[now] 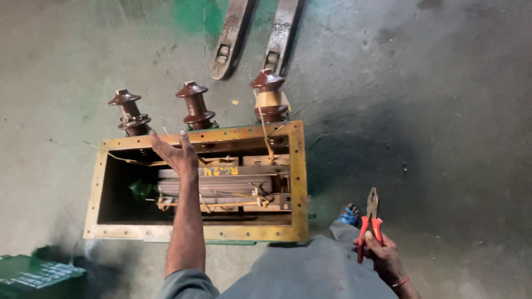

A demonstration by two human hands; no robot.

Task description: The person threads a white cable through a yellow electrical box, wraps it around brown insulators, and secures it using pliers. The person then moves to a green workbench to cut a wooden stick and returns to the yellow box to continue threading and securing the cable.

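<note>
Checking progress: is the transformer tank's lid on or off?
Off: the transformer tank stands open-topped, its core visible inside.

A single head-worn camera looks steeply down from standing height, facing forward over the person's own lap and arms onto the open yellow-rimmed tank (299,182) on the concrete floor (432,111), near enough to fill the middle, with pallet-truck forks (252,36) at the top edge.
</note>
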